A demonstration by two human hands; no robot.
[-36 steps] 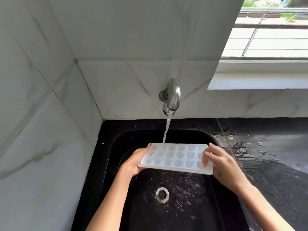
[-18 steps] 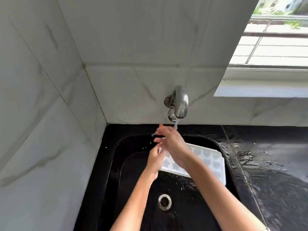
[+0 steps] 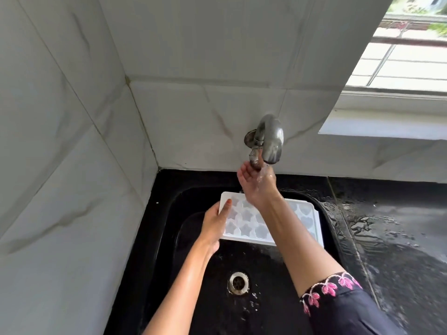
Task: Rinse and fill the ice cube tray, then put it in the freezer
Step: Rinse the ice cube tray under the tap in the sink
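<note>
A white ice cube tray (image 3: 249,220) with star-shaped cells is held level over the black sink (image 3: 169,228). My left hand (image 3: 215,226) grips the tray's left end, thumb on top. My right hand (image 3: 257,183) is raised to the metal tap (image 3: 271,139) on the tiled wall, its fingers closed around the small knob under the spout. My right forearm crosses over the tray and hides its middle. Only a thin trickle of water shows on my right hand; no stream reaches the tray.
The sink's round drain (image 3: 238,282) lies below the tray. A wet black countertop (image 3: 396,233) extends to the right. White marble tiles (image 3: 72,165) close the left and back. A window (image 3: 406,56) sits at the upper right.
My right hand let go of the tray's right end and rose to the tap knob. The water stream seen earlier has thinned to almost nothing. My left hand alone now holds the tray.
</note>
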